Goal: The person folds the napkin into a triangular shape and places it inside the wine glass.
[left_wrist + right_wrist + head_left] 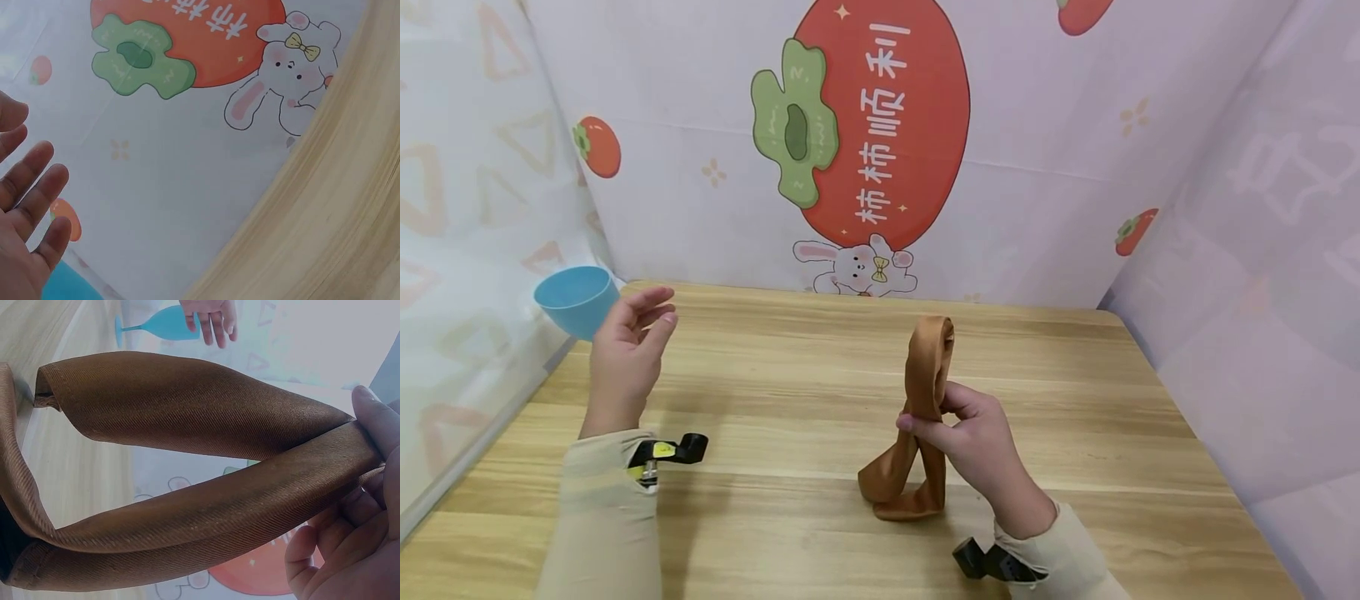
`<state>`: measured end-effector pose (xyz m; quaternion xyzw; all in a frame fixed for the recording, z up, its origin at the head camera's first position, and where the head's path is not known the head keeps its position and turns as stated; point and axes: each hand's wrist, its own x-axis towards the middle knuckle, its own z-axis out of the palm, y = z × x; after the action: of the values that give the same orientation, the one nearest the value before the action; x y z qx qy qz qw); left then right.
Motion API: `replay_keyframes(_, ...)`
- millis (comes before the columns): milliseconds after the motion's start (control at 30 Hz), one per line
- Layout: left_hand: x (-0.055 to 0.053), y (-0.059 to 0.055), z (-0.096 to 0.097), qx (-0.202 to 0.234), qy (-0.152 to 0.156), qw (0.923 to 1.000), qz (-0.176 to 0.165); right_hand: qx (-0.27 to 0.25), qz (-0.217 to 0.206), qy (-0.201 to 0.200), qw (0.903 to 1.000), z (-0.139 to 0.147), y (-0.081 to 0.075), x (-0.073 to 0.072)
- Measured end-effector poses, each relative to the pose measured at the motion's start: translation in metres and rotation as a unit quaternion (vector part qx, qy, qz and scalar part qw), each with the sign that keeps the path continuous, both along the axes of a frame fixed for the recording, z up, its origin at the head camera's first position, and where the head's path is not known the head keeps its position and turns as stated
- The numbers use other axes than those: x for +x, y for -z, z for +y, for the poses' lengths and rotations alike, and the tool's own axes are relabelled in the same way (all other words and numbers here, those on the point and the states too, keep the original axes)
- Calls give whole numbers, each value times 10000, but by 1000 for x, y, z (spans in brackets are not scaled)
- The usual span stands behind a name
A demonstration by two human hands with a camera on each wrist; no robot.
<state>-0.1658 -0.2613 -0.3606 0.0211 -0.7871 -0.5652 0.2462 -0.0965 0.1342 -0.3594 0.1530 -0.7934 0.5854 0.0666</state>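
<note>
A brown, satiny ribbed necktie (pixel 923 375), folded over on itself in loops, is held up by my right hand (pixel 988 446). The thumb and fingers pinch it around its middle. In the right wrist view the necktie (pixel 175 403) spreads in two long bands from the pinch, its lower loop towards the table. My left hand (pixel 625 358) is raised at the left with loosely bent fingers and nothing in them. Behind it is a blue goblet (pixel 576 318), whose stem and foot show in the right wrist view. Whether the left hand touches the goblet I cannot tell.
A light wood-grain table (pixel 760 400) lies under both hands. Its back edge meets a white cloth backdrop (pixel 1037 233) printed with persimmons and a rabbit. Pale cloth walls stand on the left and right sides. The goblet stands near the back left corner.
</note>
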Motion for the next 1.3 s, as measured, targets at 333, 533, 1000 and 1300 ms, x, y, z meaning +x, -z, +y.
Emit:
replay_keyframes(333,0,-6,-14,1577,-487,9854,423,44,47,19,10000,4,2,1)
replay_keyframes(533,-2,-8,-24,1595,-764,9825,581,-107,97,-42,9999,2,1,0)
replay_keyframes(1000,0,-17,-38,2039,-2133,9525,757,-84,-65,-121,9999,-4,2,0)
replay_keyframes(1300,-7,-19,-51,1726,-2551,9496,580,-93,-153,-166,9997,-3,2,2)
